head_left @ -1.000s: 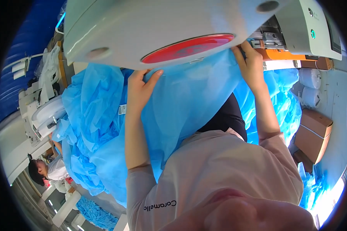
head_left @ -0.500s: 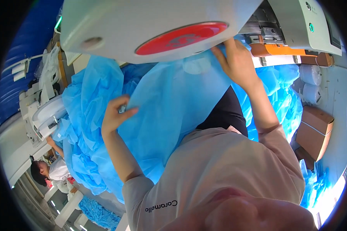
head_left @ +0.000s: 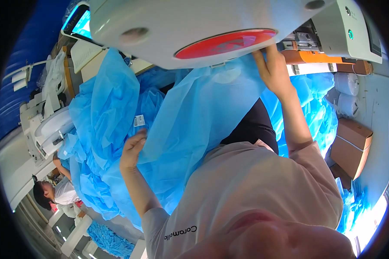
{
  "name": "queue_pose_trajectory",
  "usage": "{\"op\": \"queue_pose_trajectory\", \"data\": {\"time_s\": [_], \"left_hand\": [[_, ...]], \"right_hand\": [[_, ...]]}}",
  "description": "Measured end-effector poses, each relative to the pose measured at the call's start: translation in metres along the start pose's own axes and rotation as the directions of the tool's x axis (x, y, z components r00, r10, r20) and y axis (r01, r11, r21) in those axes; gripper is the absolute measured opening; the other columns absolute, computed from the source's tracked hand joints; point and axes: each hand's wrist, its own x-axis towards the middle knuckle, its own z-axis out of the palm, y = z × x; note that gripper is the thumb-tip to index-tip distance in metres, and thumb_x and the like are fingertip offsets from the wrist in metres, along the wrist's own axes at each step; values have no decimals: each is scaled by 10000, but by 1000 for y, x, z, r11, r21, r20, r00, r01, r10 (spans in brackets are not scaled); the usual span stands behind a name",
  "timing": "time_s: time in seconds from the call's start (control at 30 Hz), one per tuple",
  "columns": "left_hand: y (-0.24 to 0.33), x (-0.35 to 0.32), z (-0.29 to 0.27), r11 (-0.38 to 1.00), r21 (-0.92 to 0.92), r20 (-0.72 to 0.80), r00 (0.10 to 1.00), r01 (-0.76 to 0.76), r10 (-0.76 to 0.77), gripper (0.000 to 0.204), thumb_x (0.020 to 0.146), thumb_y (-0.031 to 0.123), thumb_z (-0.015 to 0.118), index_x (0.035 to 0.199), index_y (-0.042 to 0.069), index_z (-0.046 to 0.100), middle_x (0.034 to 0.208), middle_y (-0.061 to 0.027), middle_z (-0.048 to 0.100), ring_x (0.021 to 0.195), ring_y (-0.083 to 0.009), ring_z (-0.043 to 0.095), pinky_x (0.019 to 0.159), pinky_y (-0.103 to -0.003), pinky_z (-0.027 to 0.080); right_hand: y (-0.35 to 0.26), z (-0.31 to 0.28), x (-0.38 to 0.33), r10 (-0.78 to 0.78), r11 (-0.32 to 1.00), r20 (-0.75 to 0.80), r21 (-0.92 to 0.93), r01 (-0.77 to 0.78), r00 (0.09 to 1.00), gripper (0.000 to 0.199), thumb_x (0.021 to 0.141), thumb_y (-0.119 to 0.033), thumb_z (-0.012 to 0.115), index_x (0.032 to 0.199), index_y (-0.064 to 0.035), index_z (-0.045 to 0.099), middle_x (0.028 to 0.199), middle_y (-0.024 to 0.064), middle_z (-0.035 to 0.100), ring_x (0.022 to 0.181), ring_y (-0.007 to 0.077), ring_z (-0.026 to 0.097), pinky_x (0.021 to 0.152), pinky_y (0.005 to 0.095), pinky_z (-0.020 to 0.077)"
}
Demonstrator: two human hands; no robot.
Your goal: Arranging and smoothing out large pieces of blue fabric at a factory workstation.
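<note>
Thin crinkled blue nonwoven fabric; both hands gripping

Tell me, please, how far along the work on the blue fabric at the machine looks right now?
Done: heaps of blue fabric lie piled on the left. In hand: the right hand holds the top edge of a blue sheet up at the white machine, while the left hand grips its lower edge. Left: more blue fabric lies on the right; how many pieces, I cannot tell.
</note>
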Motion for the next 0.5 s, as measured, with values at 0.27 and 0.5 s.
{"op": "queue_pose_trajectory", "data": {"time_s": [0.27, 0.5], "left_hand": [[55, 36, 18, 610, 696, -215, 700, -378, 681, 115, 792, 44, 679, 866, 15, 595, 837, -42, 553, 820, -138, 502, 722, -228, 391], [118, 82, 96, 481, 541, 80, 611, -690, 787, 161, 663, -9, 730, 796, 40, 655, 715, -40, 531, 675, -164, 492, 598, -260, 402]], "right_hand": [[-10, -4, -6, 52, 998, -96, -34, -55, 994, 312, 816, -90, 670, 1069, -6, 507, 859, 167, 628, 791, 344, 626, 667, 390, 494], [6, -89, -45, 309, 643, 151, 694, -324, 939, 133, 827, -116, 661, 907, -35, 592, 903, 38, 565, 931, 156, 507, 811, 291, 401]]}}
